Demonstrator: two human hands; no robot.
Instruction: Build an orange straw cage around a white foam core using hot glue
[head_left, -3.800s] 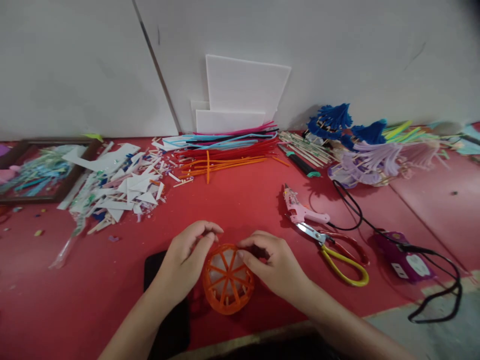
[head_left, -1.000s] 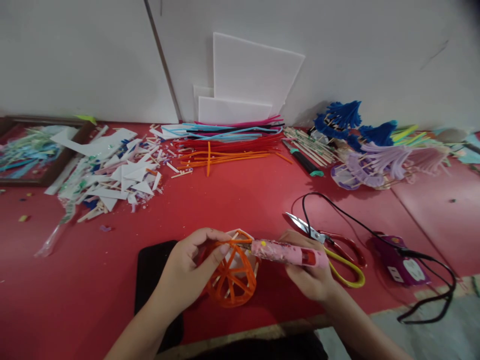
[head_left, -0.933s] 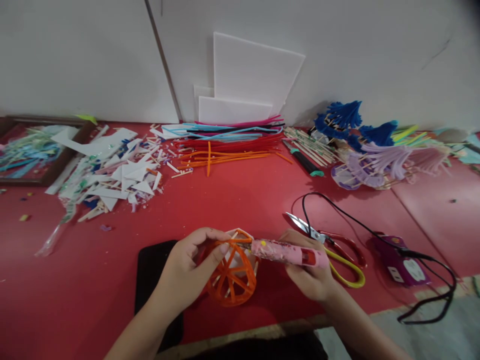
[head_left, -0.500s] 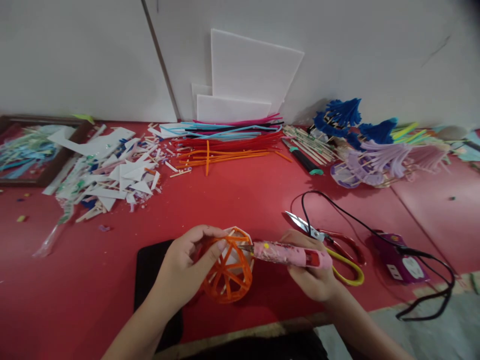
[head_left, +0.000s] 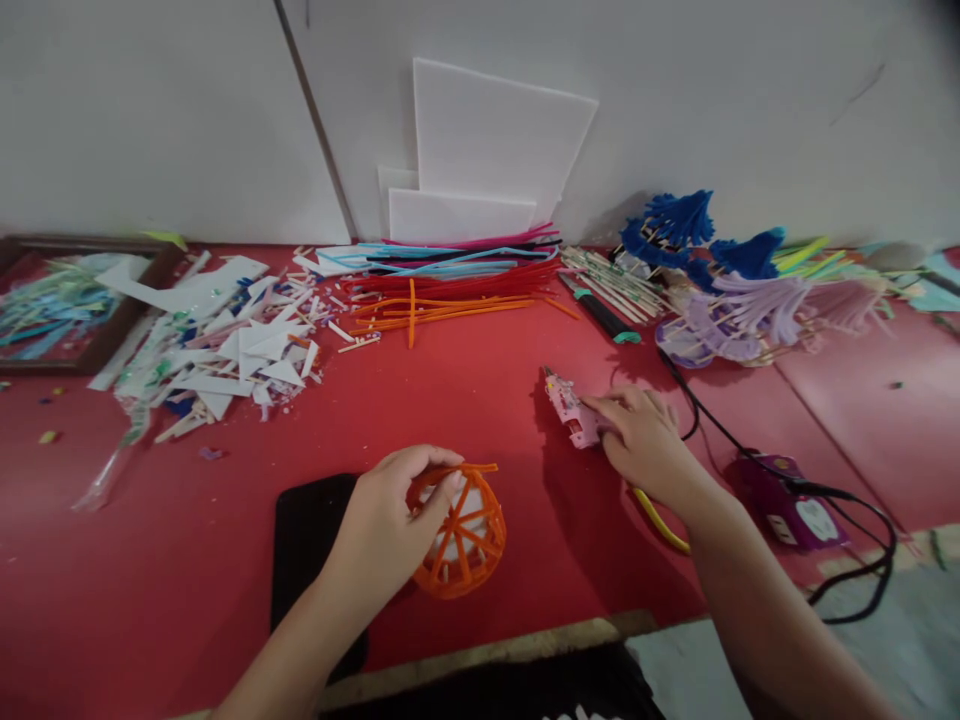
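My left hand is closed on the upper left rim of a round orange pipe-cleaner piece. The piece has crossing spokes over a white disc, and a loose orange end sticks out to the right at its top edge. My right hand is on the handle end of a pink hot glue gun, its index finger stretched along the body. The gun's nozzle points away and to the left. I cannot tell whether the gun rests on the table. Under my right wrist shows a yellow scissor handle; the rest is hidden.
A black flat object lies left of the orange piece. Pipe cleaners, sticks and a green-and-black knife lie along the wall. White scraps are heaped at left, blue and lilac tasselled pieces at right. A black cord runs near a purple box.
My right hand has carried the glue gun away from the orange piece, up and to the right, turning its nozzle away from me. My left hand has kept hold of the orange piece.
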